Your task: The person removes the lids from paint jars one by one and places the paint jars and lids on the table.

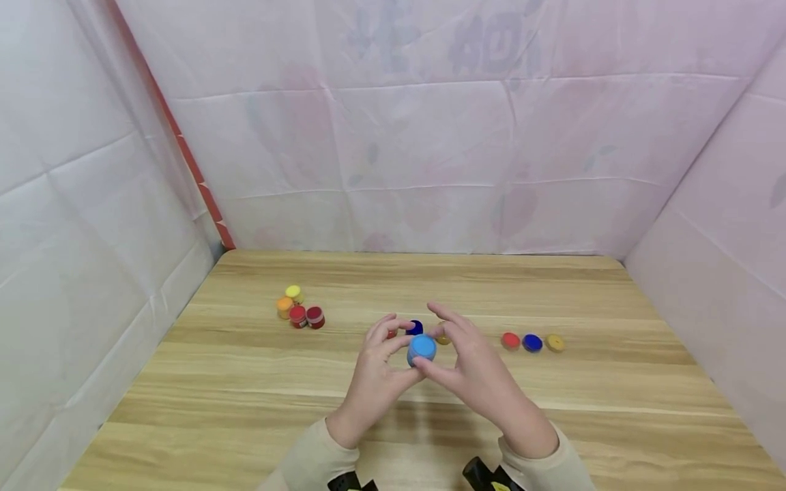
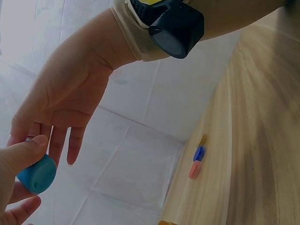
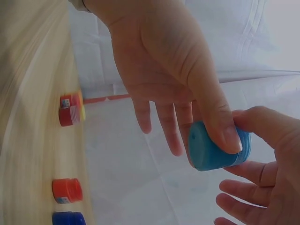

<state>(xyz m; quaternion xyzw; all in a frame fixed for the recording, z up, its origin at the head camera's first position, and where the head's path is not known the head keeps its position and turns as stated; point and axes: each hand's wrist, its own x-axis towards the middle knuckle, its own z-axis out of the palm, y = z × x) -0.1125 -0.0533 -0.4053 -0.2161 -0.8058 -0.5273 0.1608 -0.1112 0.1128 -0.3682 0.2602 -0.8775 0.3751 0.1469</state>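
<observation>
A small light-blue paint jar [image 1: 421, 349] with its lid on is held up between both hands over the table. My left hand [image 1: 382, 368] pinches it from the left with thumb and fingers. From the other side my right hand [image 1: 475, 365] pinches it too, its index finger near the lid [image 1: 424, 344]. The right wrist view shows the left thumb [image 3: 225, 133] pressed along the jar's side and the right fingers at the lid end. Behind the hands stand an orange-red jar [image 3: 68, 191] and a dark blue jar [image 1: 415, 328]; a yellow one [image 1: 443, 339] is partly hidden.
A red lid [image 1: 510, 341], a blue lid [image 1: 532, 343] and a gold-yellow lid [image 1: 555, 343] lie in a row on the right of the wooden table [image 1: 245, 395]. At the left stands a cluster of yellow, orange, red [image 1: 297, 316] and dark red jars. White cloth walls enclose the table.
</observation>
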